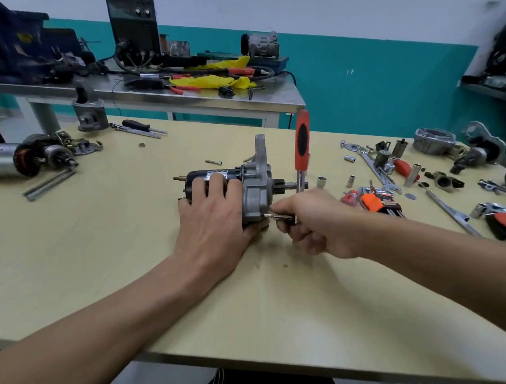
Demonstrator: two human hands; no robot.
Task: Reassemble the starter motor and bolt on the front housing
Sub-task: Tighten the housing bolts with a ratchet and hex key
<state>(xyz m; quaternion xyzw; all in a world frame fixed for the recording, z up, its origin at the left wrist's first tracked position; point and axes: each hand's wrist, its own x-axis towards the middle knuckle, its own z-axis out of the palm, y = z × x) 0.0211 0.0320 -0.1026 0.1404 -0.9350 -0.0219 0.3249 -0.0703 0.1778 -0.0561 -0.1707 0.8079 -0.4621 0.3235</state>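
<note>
The starter motor (pixel 214 176) lies on its side in the middle of the wooden table, its black body to the left and the grey aluminium front housing (pixel 257 188) to the right. My left hand (pixel 214 219) grips the motor body from above and holds it down. My right hand (pixel 308 220) pinches a small metal bit or hex key (pixel 279 217) set against a bolt (pixel 267 215) at the housing's lower right edge. A ratchet with a red and black handle (pixel 301 139) stands upright on the pinion shaft end just behind my right hand.
Loose sockets (pixel 321 181), spanners, red hex key sets (pixel 379 203) and starter parts lie at the right. A loose bolt (pixel 213 162) lies behind the motor. Another dismantled starter (pixel 25 158) and a screwdriver (pixel 137 125) sit far left. A steel bench with tools stands behind.
</note>
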